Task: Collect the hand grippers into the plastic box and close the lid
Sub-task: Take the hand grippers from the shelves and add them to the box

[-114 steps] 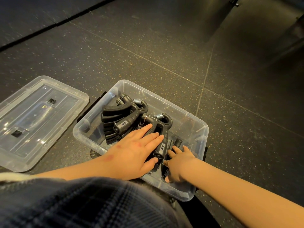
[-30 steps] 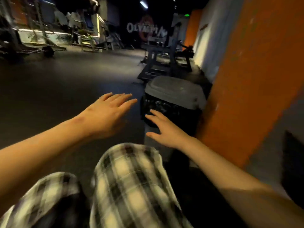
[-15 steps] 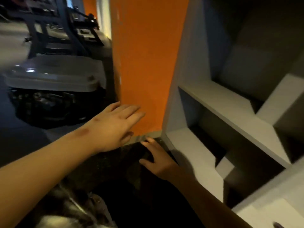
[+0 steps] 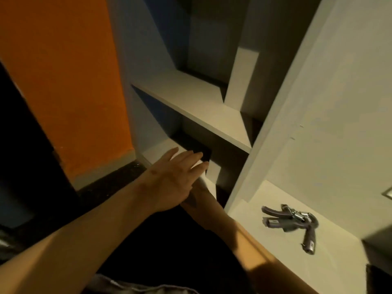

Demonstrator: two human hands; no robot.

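Swinging right since half a second ago, the view now takes in hand grippers [image 4: 290, 221] lying on a white shelf [image 4: 331, 266], well apart from both hands. The left hand [image 4: 174, 179] hovers flat, fingers straight, holding nothing — it covers the right hand, whose grip cannot be told; an orange wall [image 4: 70, 81] stands at left.

An orange wall [image 4: 63, 92] meets white shelving [image 4: 191, 98] above dark floor [image 4: 110, 179].

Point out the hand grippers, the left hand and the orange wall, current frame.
hand grippers [image 4: 293, 220]: head view, centre where the handles meet the spring.
left hand [image 4: 174, 180]: head view, back of the hand.
orange wall [image 4: 70, 81]: head view, middle of the painted face.
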